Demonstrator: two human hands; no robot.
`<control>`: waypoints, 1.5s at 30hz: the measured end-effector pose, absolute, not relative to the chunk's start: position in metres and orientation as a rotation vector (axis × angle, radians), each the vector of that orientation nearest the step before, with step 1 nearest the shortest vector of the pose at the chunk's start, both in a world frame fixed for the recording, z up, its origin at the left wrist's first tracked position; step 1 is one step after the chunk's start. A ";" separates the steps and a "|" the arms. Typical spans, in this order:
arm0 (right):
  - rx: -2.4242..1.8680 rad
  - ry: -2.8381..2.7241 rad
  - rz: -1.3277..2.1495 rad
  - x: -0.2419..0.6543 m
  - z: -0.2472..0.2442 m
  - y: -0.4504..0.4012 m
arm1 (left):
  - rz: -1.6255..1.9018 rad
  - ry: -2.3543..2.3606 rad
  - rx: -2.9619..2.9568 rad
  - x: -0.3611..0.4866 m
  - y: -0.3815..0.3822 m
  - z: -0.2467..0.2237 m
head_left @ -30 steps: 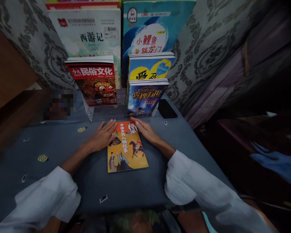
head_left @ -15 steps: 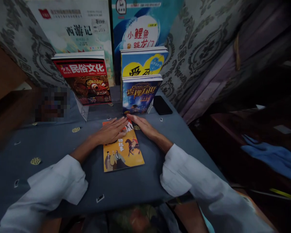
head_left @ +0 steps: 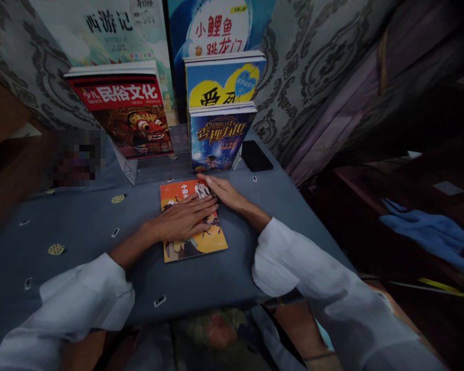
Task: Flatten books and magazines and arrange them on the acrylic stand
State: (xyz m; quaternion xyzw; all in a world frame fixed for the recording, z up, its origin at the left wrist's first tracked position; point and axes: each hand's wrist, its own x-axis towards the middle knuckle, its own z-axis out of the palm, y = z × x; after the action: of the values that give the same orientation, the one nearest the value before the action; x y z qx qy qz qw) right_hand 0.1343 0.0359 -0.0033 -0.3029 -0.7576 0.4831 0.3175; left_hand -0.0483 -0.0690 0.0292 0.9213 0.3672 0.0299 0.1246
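An orange and yellow illustrated book (head_left: 212, 239) lies closed and flat on the table. Across its middle rests my left hand (head_left: 185, 216), palm down with the fingers stretched out. My right hand (head_left: 226, 191) lies at the book's upper right edge, fingers extended, touching or nearly touching that corner. Just beyond stands a blue book (head_left: 218, 139) with gold lettering, and behind it a blue and yellow book (head_left: 201, 72).
To the left, a red and black book (head_left: 133, 116) leans on a clear stand (head_left: 127, 167). Two large books, one pale (head_left: 112, 41), one teal (head_left: 220, 26), stand at the back. A black phone (head_left: 257, 155) lies near the grey table's (head_left: 294, 206) right edge.
My left hand has slid down the cover, from the upper part to the middle, uncovering the top title. My right hand stays at the upper right corner. The view has tilted slightly downward.
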 end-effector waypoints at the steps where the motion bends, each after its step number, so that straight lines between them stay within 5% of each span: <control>1: -0.796 -2.000 1.267 0.134 -0.004 0.036 | 0.081 1.056 2.684 -0.047 -0.073 0.030; 20: -0.768 -2.098 1.108 0.132 -0.008 0.031 | 0.215 0.780 2.704 -0.026 -0.130 0.031; 34: -0.767 -2.335 0.867 0.131 -0.011 0.024 | 0.320 1.518 2.428 -0.118 -0.052 0.012; 45: -0.537 -2.721 0.590 0.089 0.005 -0.034 | 0.636 1.411 2.347 -0.137 -0.044 -0.002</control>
State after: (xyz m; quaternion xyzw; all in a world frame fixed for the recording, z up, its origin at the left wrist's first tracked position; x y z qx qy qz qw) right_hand 0.0886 -0.0342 0.0047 -0.1872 -0.9484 0.2057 0.1523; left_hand -0.1369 -0.0443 -0.0018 0.8234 0.4951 0.2230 0.1647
